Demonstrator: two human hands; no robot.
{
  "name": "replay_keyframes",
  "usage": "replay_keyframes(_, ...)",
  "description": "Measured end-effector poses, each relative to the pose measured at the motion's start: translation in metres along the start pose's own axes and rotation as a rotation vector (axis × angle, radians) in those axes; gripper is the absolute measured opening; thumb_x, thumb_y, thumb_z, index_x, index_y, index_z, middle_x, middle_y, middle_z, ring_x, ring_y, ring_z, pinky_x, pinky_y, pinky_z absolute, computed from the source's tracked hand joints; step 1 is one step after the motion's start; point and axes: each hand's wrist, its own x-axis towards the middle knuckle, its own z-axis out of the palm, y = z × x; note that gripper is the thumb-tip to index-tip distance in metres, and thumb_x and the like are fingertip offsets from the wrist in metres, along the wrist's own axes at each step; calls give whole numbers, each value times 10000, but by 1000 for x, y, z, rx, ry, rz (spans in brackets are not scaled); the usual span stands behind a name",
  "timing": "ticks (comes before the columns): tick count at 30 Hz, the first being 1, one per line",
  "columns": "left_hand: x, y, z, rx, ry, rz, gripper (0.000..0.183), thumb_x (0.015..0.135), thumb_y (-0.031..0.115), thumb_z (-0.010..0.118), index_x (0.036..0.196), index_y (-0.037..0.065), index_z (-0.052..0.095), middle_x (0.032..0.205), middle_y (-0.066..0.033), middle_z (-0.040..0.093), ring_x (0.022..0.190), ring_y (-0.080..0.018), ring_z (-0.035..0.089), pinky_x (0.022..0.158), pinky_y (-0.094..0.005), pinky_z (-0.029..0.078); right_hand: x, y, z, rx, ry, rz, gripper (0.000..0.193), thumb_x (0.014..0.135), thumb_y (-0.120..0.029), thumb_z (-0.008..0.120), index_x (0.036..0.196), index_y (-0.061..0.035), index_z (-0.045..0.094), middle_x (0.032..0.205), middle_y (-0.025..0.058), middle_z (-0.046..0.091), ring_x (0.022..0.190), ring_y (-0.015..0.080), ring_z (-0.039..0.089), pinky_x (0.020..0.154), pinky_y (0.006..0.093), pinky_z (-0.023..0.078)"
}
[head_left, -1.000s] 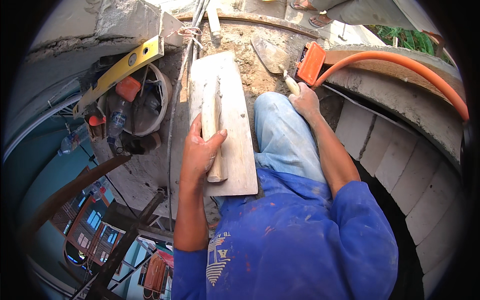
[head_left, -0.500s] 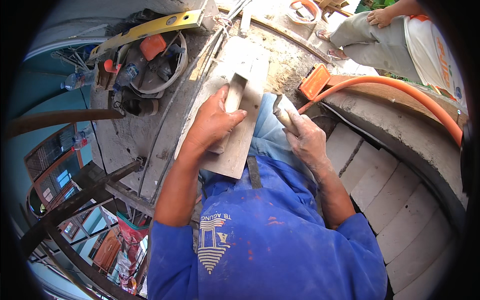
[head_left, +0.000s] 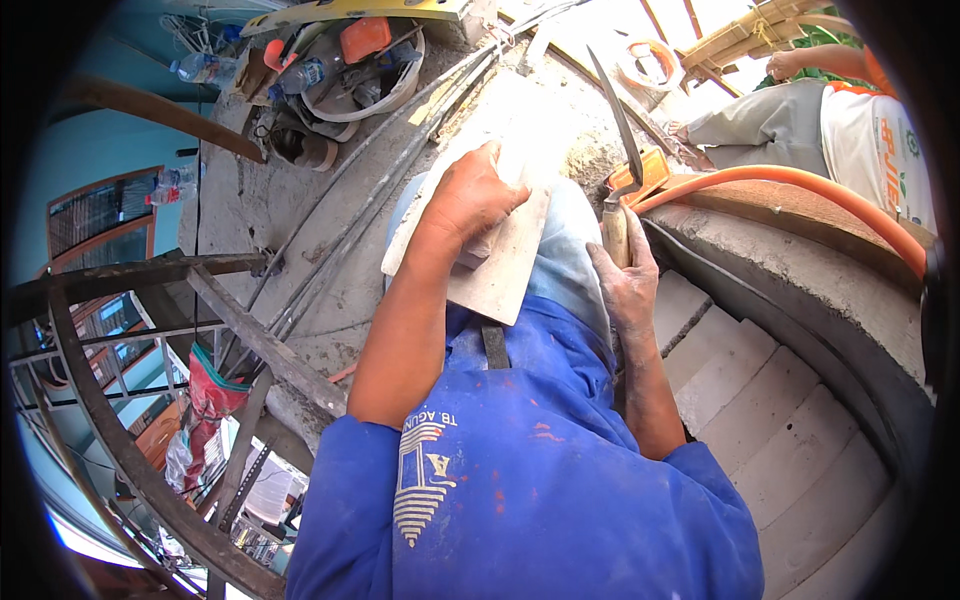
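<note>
My left hand [head_left: 472,200] is closed on the handle of a flat, pale plastering float [head_left: 505,285], which is tilted in front of my lap. The float's far end is washed out by glare, and the hand covers most of its handle. To the right, my right hand [head_left: 632,280] is wrapped round the wooden handle of a trowel [head_left: 618,125]. The trowel's dark blade points up and away, seen almost edge-on, apart from the float.
Far left stand a tool-filled bucket [head_left: 408,88], a shoe [head_left: 302,148] and a yellow spirit level [head_left: 365,10]. Long metal rods [head_left: 335,250] lie left of me. An orange hose [head_left: 800,175] arches along the right ledge. Another person [head_left: 770,120] is at far right.
My right hand has moved right, away from the float, and the trowel's blade has swung upright, edge-on. The left hand keeps its hold. The whole view has shifted.
</note>
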Motion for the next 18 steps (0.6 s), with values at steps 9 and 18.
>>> replay_keyframes(9, -61, 39, 1, -293, -9, -19, 831, 812, 157, 791, 1475, -174, 414, 1403, -302, 595, 1224, -300, 646, 1045, -328, 488, 12, -30, -43, 56, -153, -52, 685, 870, -66, 759, 1476, 75, 475, 1323, 184, 648, 1159, 206, 646, 975, 319, 522)
replay_keyframes(18, -125, 2, -15, -516, 212, 154, 557, 845, 72, 746, 1355, -73, 575, 1152, -152, 711, 947, -191, 686, 851, -321, 551, -4, -73, -35, 68, -19, -748, 369, 871, 43, 697, 1199, -24, 540, 898, -9, 534, 782, 75, 532, 683, 265, 489)
